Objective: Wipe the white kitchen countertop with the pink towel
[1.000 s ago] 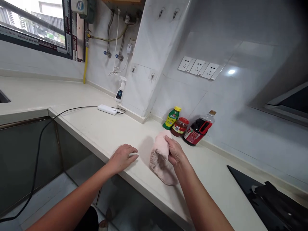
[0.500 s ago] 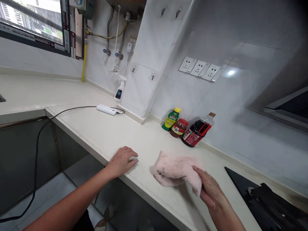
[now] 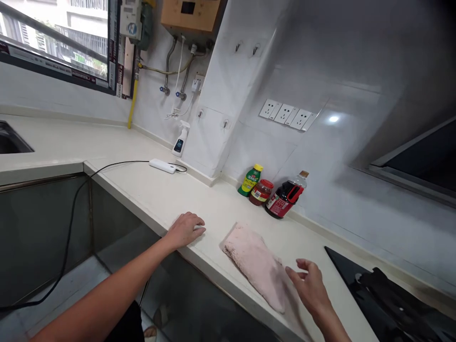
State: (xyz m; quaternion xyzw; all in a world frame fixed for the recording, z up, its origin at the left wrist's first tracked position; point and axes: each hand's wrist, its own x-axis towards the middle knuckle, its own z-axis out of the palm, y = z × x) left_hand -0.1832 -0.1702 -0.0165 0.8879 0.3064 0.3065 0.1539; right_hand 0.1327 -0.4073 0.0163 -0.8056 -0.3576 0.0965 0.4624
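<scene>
A pale pink, fluffy cloth [image 3: 252, 263] lies folded lengthwise on the white countertop [image 3: 210, 209], stretching toward the front edge. Just right of its near end, my right hand [image 3: 310, 284] hovers with thumb and fingers apart, nothing in them. My left hand [image 3: 185, 230] rests at the counter's front edge, left of the cloth, its fingers loosely curved and the thumb apart. A small pale patch shows between thumb and fingers there; it looks like the counter surface. The underside of that hand is hidden.
Against the wall stand a green bottle [image 3: 250, 180], a red-lidded jar [image 3: 261, 192] and a dark sauce bottle [image 3: 285, 197]. A black cooktop [image 3: 351, 273] lies right. Further left are a white power bank [image 3: 162, 166] with a black cable, a spray bottle [image 3: 180, 138] and a sink [image 3: 12, 140].
My right hand has let go of the cloth and drawn slightly away. The cloth, lifted and bunched before, now lies flatter. My left hand stays at the edge; the view has tilted up slightly.
</scene>
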